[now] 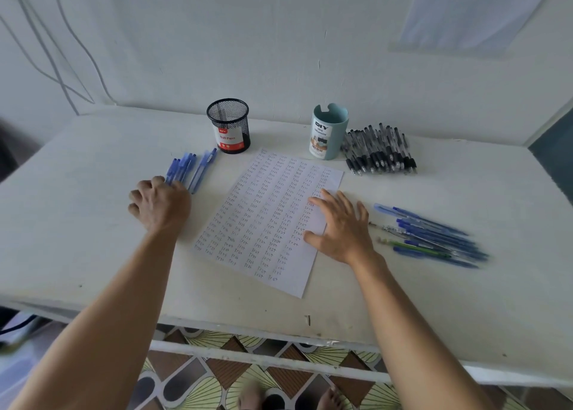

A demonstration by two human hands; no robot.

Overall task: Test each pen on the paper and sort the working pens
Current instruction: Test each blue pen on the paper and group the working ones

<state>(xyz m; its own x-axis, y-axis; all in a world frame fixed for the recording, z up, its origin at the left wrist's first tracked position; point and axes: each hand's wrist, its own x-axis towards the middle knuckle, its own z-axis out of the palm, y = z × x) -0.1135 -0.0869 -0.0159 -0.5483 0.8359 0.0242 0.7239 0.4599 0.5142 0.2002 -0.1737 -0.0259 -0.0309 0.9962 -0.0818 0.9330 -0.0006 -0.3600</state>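
The left grip (161, 205) is seen curled, knuckles up, over the near ends of a small fan of blue pens (186, 169) lying on the worktop (93, 239) just left of the paper (266, 217). Its fingertips are hidden, so it cannot be told whether 1 pen is already pinched. The right grip (341, 226) is laid flat on the paper's right edge, fingers spread apart, with nothing held.

A further row of pens (434, 239) is laid out right of the paper. A pile of black pens (379, 150) is heaped beside the teal organiser (329, 130), and a mesh cup (228, 124) stands behind the fan.

The pens are judged light, stiff and smooth-barrelled, and so apt to roll. Since those in the fan touch, neighbours may be dragged along. 1 pen would best be drawn out by its near end, then pinched low on the barrel for writing. The paper is judged thin and likely to slide, so flat pressure near its edge is suited.
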